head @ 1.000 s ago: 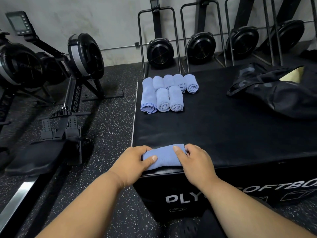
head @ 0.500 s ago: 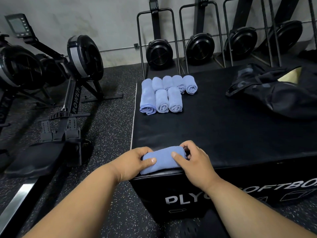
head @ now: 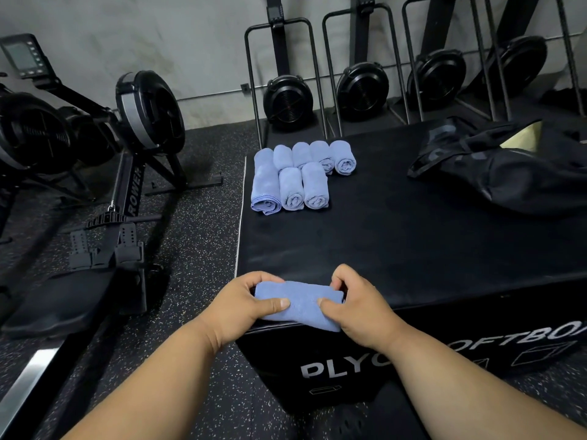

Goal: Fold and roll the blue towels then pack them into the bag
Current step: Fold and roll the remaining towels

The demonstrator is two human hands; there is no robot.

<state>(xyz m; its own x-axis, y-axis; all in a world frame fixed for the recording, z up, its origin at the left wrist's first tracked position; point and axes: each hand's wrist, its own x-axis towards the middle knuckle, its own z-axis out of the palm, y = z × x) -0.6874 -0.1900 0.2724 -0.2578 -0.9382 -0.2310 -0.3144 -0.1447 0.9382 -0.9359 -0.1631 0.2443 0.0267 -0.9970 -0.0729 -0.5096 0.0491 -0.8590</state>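
Observation:
A rolled blue towel lies across the near edge of the black plyo box. My left hand grips its left end, thumb on top and fingers curled behind. My right hand grips its right end the same way. Several rolled blue towels lie in two rows at the box's far left corner. The black bag lies slumped on the far right of the box, its mouth showing a pale lining.
A rowing machine stands on the speckled rubber floor left of the box. More upright rowers line the wall behind it. The box's left edge drops to the floor right beside the towel.
Both hands have curled tighter round the towel, which has become a thicker roll and shifted slightly over the box's near edge.

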